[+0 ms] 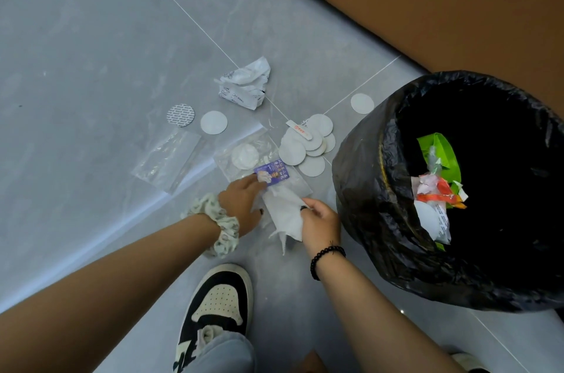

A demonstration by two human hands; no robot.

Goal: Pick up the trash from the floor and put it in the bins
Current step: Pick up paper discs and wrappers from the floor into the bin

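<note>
— Trash on the floor [91,67]: why both hands?
— Right hand [320,221] grip clamps the tissue [285,214]; left hand [241,204] fingers reach the purple card [272,175] just ahead. Bin [366,189] waits rightward.

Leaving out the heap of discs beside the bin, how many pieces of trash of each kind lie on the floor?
clear plastic bags: 2
loose white discs: 2
patterned disc: 1
disc inside a bag: 1
crumpled white wrapper: 1
white strip: 1
purple card: 1
white tissue: 1
Total: 10
</note>
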